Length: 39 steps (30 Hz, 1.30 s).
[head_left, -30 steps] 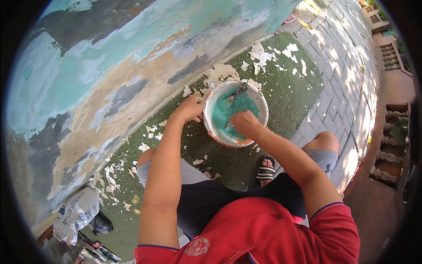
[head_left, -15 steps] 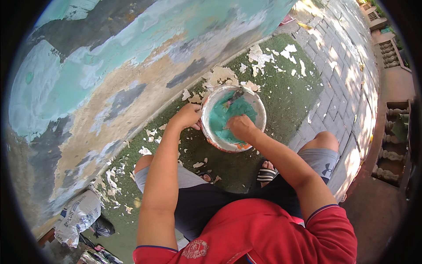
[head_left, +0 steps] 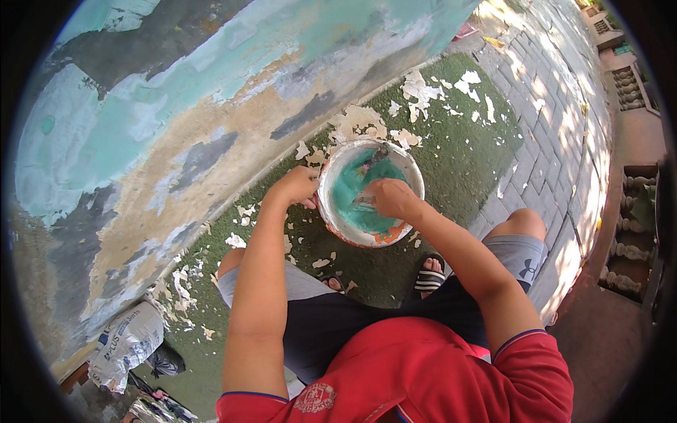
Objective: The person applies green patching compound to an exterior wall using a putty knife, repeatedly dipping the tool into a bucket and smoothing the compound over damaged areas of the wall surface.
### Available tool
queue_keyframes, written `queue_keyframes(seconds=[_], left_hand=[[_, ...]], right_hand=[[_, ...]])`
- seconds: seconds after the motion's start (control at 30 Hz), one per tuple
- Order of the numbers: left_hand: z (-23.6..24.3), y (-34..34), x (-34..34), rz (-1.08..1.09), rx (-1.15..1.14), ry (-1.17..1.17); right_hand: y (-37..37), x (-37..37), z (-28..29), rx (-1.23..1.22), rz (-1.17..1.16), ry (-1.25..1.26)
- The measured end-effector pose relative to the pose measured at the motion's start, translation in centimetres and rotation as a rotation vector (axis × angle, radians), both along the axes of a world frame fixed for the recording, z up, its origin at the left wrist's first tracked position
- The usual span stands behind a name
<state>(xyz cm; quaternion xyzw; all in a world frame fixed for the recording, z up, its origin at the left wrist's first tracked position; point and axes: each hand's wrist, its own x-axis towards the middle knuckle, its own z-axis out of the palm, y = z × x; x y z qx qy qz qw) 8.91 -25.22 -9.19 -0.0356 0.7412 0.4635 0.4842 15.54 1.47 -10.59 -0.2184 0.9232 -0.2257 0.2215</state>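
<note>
A round white bucket (head_left: 337, 211) with teal paint inside is held up in front of me, above the green ground. My left hand (head_left: 296, 187) grips its left rim. My right hand (head_left: 392, 197) is inside the bucket, closed on a flat scraper-like tool (head_left: 365, 201) that lies in the teal paint. A dark stick-like handle (head_left: 377, 156) leans at the bucket's far rim. My knees and sandalled feet show below the bucket.
A wall (head_left: 176, 120) with peeling teal, tan and grey paint fills the left and top. Paint flakes (head_left: 423, 92) litter the green turf (head_left: 458, 155). Paved bricks (head_left: 557, 106) run on the right. A white sack (head_left: 127, 342) lies at lower left.
The bucket has shifted slightly down and left in view. My right hand has moved deeper into the bucket with the tool, and my left hand stays on the rim.
</note>
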Motion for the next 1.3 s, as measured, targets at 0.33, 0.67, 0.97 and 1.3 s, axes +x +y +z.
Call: queue_keyframes(seconds=[0.33, 0.67, 0.97, 1.3], left_hand=[[0.1, -0.7, 0.1, -0.020, -0.018, -0.075], [1.1, -1.7, 0.4, -0.014, -0.008, -0.178], [1.6, -1.7, 0.6, -0.037, -0.017, -0.160], [1.4, -2.7, 0.5, -0.082, -0.091, -0.077]], right_hand=[[3.5, -1.2, 3.0, -0.101, -0.276, -0.214], [5.8, 0.5, 3.7, -0.319, -0.470, -0.449], [0.9, -3.6, 10.4, -1.056, -0.823, -0.439], [-6.7, -9.3, 13.3, -1.145, -1.050, 0.004]])
